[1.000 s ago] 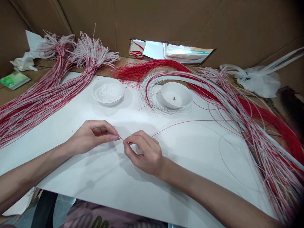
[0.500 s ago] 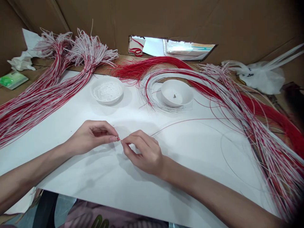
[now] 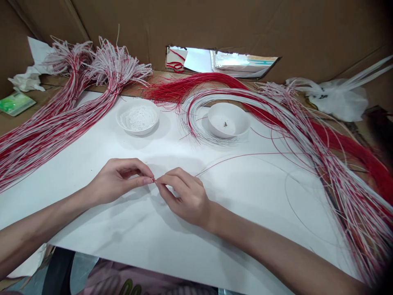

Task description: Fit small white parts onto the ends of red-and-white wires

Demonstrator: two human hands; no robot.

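Over the white sheet (image 3: 129, 246), both hands meet fingertip to fingertip. My left hand (image 3: 119, 180) pinches a tiny red bit at the end of a red cord, mostly covered by thumb and forefinger. Just right of it, my right hand (image 3: 186, 194) is closed in a pinch on the same cord. From behind that hand the thin red cord (image 3: 233, 156) curves away to the right, with a pale cord (image 3: 287, 196) looping near it. Whether a knot or a bead sits between the fingertips is too small to tell.
Beyond the hands stand a white bowl of small clear-white pieces (image 3: 138, 130) and a second bowl (image 3: 229, 131) with a dark speck. Red-and-white cord bundles lie left (image 3: 76, 119) and right (image 3: 337, 176). A cardboard wall (image 3: 107, 20) with a slot closes the back.
My fingertips have drawn slightly closer together, and the gap of cord between them looks shorter. My left hand sits a touch lower; the bowls and bundles stay put.
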